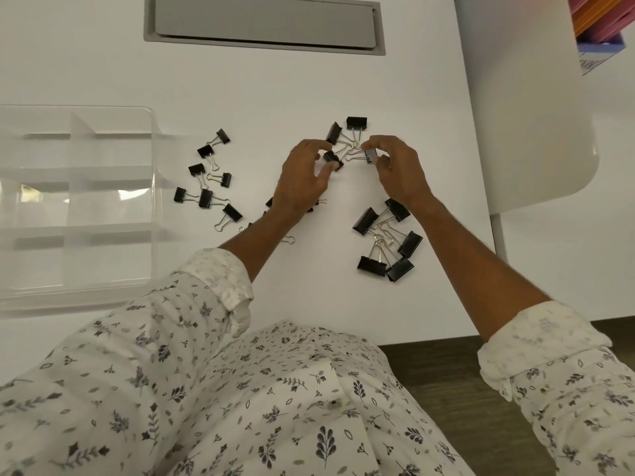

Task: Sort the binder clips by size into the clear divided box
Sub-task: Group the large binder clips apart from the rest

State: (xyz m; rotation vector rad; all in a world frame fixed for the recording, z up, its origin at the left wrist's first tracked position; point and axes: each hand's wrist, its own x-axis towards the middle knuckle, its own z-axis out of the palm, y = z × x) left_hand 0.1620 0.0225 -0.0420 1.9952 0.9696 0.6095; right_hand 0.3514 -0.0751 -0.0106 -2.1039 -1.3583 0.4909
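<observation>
Head view: a white table (pixel 309 84) carries black binder clips in loose groups. At the far middle lies a cluster of medium clips (pixel 347 132) with their wire handles tangled together. Both hands work at this cluster. The left hand (pixel 302 180) has its fingers curled, thumb and forefinger clamped on one clip (pixel 332 159) at the cluster's near left. The right hand (pixel 398 170) has its fingers bent, thumb and forefinger pinched on another clip (pixel 371 155) at the cluster's near right. The two held clips are near each other, and their handles meet in the tangle between the hands.

Left of the hands lies a scatter of small clips (pixel 206 176), just beside the clear divided box (pixel 157 187), which stands at the table's left edge. A few more clips are partly hidden under the left wrist. Near right, under the right forearm, lies a heap of large clips (pixel 388 242), handles crossing. A grey flap (pixel 264 24) is set in the table's far side. Both arms wear rolled floral sleeves (pixel 220 286)
</observation>
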